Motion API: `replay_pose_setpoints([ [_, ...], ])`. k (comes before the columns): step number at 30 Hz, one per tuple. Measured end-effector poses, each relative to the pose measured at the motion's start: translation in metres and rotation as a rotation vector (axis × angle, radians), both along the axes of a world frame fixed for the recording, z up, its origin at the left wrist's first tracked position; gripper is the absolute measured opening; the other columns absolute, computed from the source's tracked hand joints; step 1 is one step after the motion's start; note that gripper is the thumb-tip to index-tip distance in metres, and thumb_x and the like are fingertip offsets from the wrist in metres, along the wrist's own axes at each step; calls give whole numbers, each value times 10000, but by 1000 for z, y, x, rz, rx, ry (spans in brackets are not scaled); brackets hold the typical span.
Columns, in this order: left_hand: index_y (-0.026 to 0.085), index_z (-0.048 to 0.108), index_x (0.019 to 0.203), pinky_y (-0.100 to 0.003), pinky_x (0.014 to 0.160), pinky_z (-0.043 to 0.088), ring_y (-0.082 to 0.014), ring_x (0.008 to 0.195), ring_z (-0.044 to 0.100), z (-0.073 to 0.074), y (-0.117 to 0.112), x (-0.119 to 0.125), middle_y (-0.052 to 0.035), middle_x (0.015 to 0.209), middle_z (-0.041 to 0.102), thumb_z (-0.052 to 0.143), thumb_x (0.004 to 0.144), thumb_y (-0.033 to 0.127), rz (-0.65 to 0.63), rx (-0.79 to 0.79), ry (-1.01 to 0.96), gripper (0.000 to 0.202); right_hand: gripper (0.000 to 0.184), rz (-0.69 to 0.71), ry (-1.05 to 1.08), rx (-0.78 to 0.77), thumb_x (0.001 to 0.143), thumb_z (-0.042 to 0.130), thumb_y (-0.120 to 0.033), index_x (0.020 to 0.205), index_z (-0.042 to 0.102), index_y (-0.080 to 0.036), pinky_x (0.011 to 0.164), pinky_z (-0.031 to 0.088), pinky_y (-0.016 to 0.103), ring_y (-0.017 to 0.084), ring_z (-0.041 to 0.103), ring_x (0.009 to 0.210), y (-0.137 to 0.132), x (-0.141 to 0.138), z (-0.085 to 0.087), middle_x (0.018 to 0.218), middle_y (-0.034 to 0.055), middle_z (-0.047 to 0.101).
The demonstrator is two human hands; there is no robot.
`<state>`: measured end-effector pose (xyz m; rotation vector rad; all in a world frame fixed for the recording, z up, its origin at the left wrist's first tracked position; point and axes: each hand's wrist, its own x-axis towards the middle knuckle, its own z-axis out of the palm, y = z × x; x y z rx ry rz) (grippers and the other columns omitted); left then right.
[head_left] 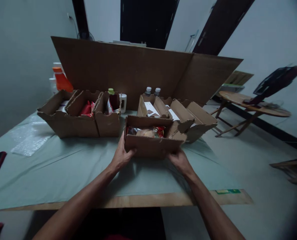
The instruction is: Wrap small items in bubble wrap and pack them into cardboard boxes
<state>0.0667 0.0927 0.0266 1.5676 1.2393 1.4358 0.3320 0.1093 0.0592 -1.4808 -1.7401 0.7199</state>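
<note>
from the head view, the left hand (120, 156) and right hand (179, 159) clasp the two lower corners of an open cardboard box (152, 141) resting on the green-covered table (63, 170), packets inside, other boxes (80, 115) just behind it.

Front box (150, 146): plain brown cardboard; packets (149, 132) inside it: red and tan; left row of boxes (73, 125): same brown, one red packet (87, 108); upright cardboard sheet (128, 71): darker brown, unprinted; table cover (63, 166): pale grey-green, plain; table edge (138, 201): light wood; bottle (62, 82): orange; bottle cap (110, 90): lime green; cup (123, 102): white; corner label (227, 191): green; round side table (253, 101): tan wood
</note>
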Motion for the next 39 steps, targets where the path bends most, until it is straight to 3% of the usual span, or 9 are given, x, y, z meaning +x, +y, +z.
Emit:
replay_pose_setpoints([
  [4, 195, 460, 1441, -457, 1084, 453, -310, 1264, 564, -5, -61, -34, -122, 1299, 632, 732, 784, 413, 102, -48, 27, 744, 335, -46, -43, 84, 781, 642, -500, 857, 694, -178, 780, 575, 440, 297, 700, 799, -56, -27, -12, 851, 114, 764],
  [8, 185, 622, 1214, -494, 1047, 470, -331, 1135, 624, -2, -116, -85, -103, 1102, 695, 756, 731, 502, 424, -184, 128, 594, 249, 113, -6, 110, 813, 658, -464, 847, 713, -223, 746, 568, 364, 244, 677, 770, -83, -76, -10, 810, 49, 749],
  [10, 162, 611, 1179, -494, 1032, 476, -324, 1109, 632, 9, -115, -92, -114, 1117, 689, 759, 710, 519, 488, -211, 101, 608, 270, 134, 30, 97, 793, 673, -461, 862, 718, -203, 720, 561, 341, 236, 677, 778, -74, -89, -1, 841, 55, 752],
  [15, 150, 533, 1304, -431, 996, 513, -285, 1114, 634, 28, -89, -57, -127, 1193, 670, 744, 723, 475, 248, -70, 7, 698, 397, -48, 10, 119, 737, 702, -529, 919, 727, -177, 732, 559, 372, 284, 706, 833, -68, -59, 14, 910, 99, 777],
  [22, 163, 619, 1212, -458, 992, 526, -321, 1134, 644, 0, -123, -84, -107, 1099, 716, 752, 722, 481, 379, -253, 53, 600, 331, 76, -33, 39, 825, 644, -428, 1041, 742, -197, 921, 556, 443, 327, 702, 1013, -112, -72, -19, 1013, 105, 775],
  [26, 158, 625, 1154, -506, 1012, 504, -362, 1168, 625, -11, -127, -116, -125, 1144, 708, 773, 654, 537, 417, -382, 61, 645, 498, 227, 81, -38, 817, 649, -358, 1285, 650, -189, 1030, 503, 449, 313, 648, 1169, -95, -72, -28, 1252, 126, 706],
  [30, 174, 534, 1295, -457, 1040, 486, -328, 1231, 595, -19, -131, -105, -133, 1266, 654, 733, 721, 508, 373, -339, -21, 693, 719, 321, 277, -114, 839, 680, -446, 1492, 461, -237, 1134, 407, 442, 287, 497, 1378, -62, -45, -40, 1503, 114, 526],
  [35, 170, 457, 1348, -400, 1055, 468, -278, 1243, 579, -24, -120, -72, -121, 1296, 615, 669, 800, 440, 334, -230, -127, 647, 590, 239, 454, -213, 670, 827, -522, 1167, 714, -224, 1019, 511, 448, 324, 641, 1183, -24, -43, -66, 1265, 109, 712],
  [39, 159, 463, 1332, -376, 1015, 490, -253, 1165, 608, -14, -78, -54, -106, 1253, 636, 634, 781, 309, 172, -171, -113, 596, 453, 158, 511, -202, 639, 831, -532, 936, 759, -198, 899, 565, 452, 328, 709, 994, -12, -27, -77, 1031, 116, 784],
])
